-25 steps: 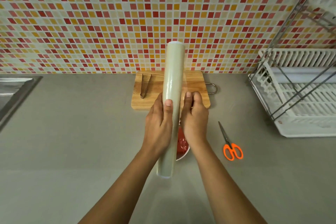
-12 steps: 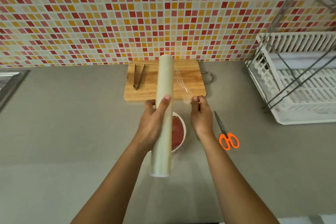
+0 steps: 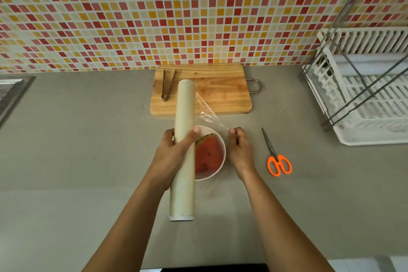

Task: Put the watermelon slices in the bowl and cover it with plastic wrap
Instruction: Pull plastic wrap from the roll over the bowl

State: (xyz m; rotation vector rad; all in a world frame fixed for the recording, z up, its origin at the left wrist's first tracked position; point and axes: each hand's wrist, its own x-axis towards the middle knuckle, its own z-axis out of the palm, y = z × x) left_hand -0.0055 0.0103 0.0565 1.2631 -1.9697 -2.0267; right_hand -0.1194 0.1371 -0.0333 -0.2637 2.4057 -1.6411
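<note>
Above bowl: left hand grips roll, right hand pinches film

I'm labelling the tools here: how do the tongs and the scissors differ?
The tongs are dark metal throughout; the scissors have orange handles. The tongs lie on the cutting board; the scissors lie on the counter, right of the bowl. Both lie flat and untouched.

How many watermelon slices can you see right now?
1. A watermelon slice lies in the white bowl. The plastic wrap roll and left hand cover the bowl's left side, so more may be hidden.
</note>
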